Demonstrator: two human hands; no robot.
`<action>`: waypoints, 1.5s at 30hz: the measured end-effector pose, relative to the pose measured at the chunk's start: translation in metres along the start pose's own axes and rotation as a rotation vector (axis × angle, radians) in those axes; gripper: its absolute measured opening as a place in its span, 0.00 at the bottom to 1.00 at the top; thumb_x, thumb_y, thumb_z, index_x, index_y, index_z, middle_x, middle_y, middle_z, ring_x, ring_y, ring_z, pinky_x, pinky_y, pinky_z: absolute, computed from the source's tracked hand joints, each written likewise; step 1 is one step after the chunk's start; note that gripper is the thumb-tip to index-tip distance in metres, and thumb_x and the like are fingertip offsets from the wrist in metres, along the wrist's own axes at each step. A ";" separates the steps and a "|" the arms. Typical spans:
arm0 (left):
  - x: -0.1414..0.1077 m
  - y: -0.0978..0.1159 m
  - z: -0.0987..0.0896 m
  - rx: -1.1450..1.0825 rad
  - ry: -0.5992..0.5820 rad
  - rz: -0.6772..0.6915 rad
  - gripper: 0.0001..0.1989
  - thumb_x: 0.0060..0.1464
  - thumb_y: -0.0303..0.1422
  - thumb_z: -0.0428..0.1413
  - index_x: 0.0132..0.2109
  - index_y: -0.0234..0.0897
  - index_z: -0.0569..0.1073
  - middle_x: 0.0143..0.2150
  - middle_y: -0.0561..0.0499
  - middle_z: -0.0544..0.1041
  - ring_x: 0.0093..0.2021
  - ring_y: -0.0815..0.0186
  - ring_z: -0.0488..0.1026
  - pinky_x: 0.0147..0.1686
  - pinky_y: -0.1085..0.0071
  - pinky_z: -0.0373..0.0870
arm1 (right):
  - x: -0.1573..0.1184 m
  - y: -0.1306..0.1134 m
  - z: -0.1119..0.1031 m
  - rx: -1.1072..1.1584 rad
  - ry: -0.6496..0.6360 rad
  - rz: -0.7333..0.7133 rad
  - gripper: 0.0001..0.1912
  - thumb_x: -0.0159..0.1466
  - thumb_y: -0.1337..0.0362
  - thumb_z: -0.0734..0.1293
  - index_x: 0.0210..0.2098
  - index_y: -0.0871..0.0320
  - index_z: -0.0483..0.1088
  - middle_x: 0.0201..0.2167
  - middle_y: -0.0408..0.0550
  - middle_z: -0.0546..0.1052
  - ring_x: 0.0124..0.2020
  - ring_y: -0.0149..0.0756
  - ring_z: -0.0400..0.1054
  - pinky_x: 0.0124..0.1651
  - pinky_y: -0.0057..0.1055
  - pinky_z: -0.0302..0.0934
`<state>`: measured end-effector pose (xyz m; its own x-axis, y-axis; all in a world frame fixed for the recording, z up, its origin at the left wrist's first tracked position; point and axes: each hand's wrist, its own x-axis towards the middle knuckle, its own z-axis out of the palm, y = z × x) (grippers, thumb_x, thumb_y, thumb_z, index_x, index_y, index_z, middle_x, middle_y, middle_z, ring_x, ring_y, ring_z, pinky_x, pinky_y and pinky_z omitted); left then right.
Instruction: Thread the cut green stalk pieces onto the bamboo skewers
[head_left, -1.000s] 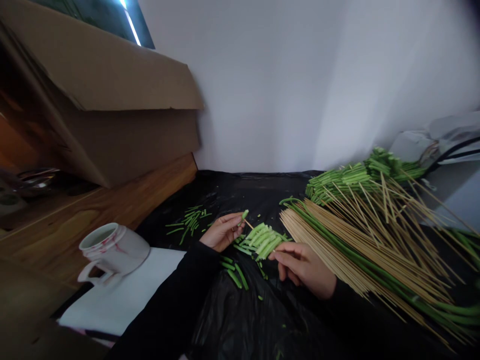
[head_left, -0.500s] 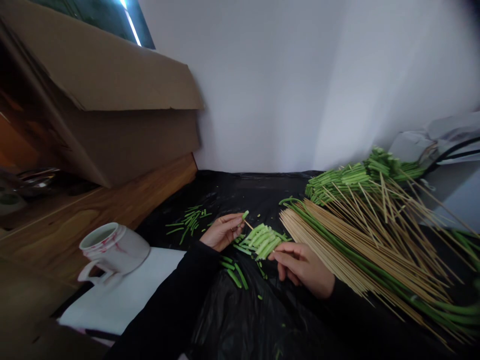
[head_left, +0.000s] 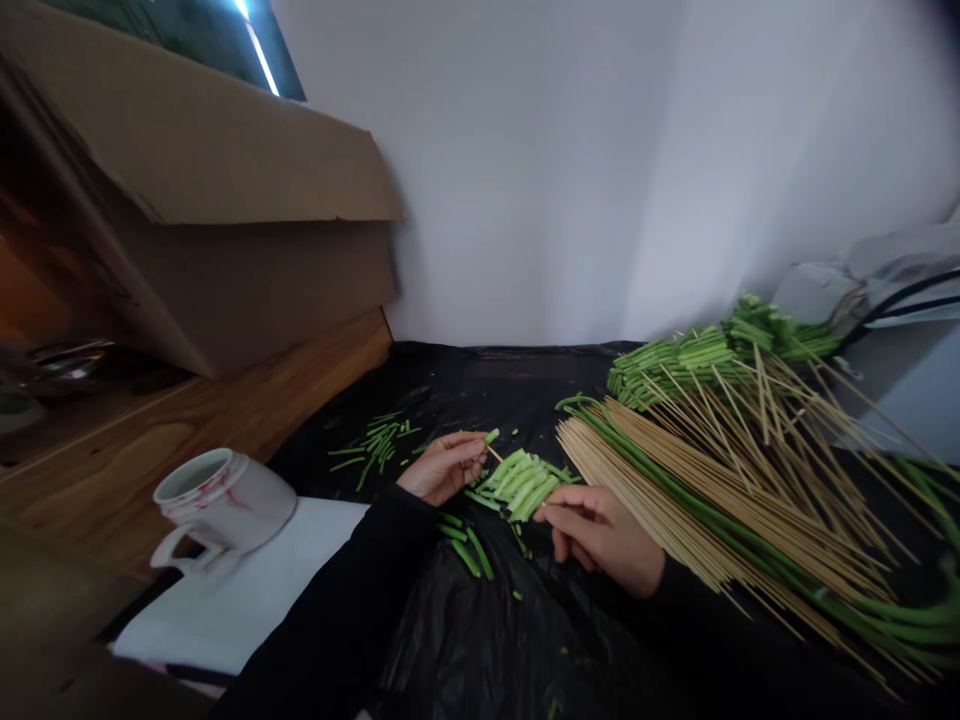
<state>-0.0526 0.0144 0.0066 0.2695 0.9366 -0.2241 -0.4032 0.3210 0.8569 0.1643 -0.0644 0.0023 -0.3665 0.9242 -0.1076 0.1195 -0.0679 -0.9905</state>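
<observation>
Between thumb and fingers, my left hand [head_left: 444,470] pinches a short green stem piece [head_left: 491,437], cut like garlic scape, at the upper end of a thin wooden skewer [head_left: 495,454]. A row of pale green stem pieces [head_left: 525,484] is threaded side by side along that skewer. At the row's lower right end, my right hand [head_left: 606,540] grips the skewer, its thumb and index finger pressed together and the other fingers curled. Loose cut pieces [head_left: 469,550] lie beneath and in front of the hands, and a small pile of them [head_left: 381,440] is to the left.
Bare bamboo skewers [head_left: 697,480] and long green stems [head_left: 675,510] lie on the right, with stacked filled skewers [head_left: 675,360] behind. Black plastic [head_left: 480,375] covers the surface. A mug [head_left: 240,500] stands on white paper [head_left: 255,600] at left; a cardboard box [head_left: 262,280] is behind it.
The view has shifted very slightly. Both hands keep their hold on the skewer and stem piece, with the left fingertips moved a touch at the skewer's upper end.
</observation>
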 end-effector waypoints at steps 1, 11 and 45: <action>0.000 0.000 0.000 0.001 0.001 -0.005 0.10 0.41 0.23 0.65 0.34 0.29 0.78 0.26 0.49 0.77 0.26 0.73 0.73 0.26 0.81 0.70 | 0.000 0.000 0.000 -0.004 0.002 0.000 0.14 0.58 0.53 0.63 0.30 0.59 0.69 0.15 0.39 0.69 0.11 0.23 0.52 0.14 0.23 0.43; 0.002 -0.002 -0.005 -0.011 -0.031 -0.050 0.09 0.40 0.24 0.65 0.34 0.30 0.78 0.26 0.49 0.77 0.26 0.72 0.73 0.26 0.79 0.69 | -0.001 0.000 0.001 -0.003 0.010 -0.001 0.12 0.59 0.56 0.62 0.28 0.58 0.68 0.15 0.39 0.70 0.11 0.23 0.52 0.15 0.23 0.43; 0.000 -0.012 0.008 0.947 -0.048 0.534 0.12 0.55 0.37 0.54 0.40 0.35 0.78 0.37 0.45 0.79 0.39 0.63 0.73 0.43 0.67 0.66 | 0.008 -0.002 -0.035 0.265 0.281 -0.133 0.17 0.54 0.51 0.68 0.31 0.61 0.70 0.16 0.40 0.70 0.11 0.21 0.52 0.13 0.22 0.40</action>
<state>-0.0408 0.0097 0.0000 0.3016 0.9099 0.2847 0.3538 -0.3841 0.8528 0.1932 -0.0435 0.0068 -0.0922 0.9956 0.0139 -0.1668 -0.0016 -0.9860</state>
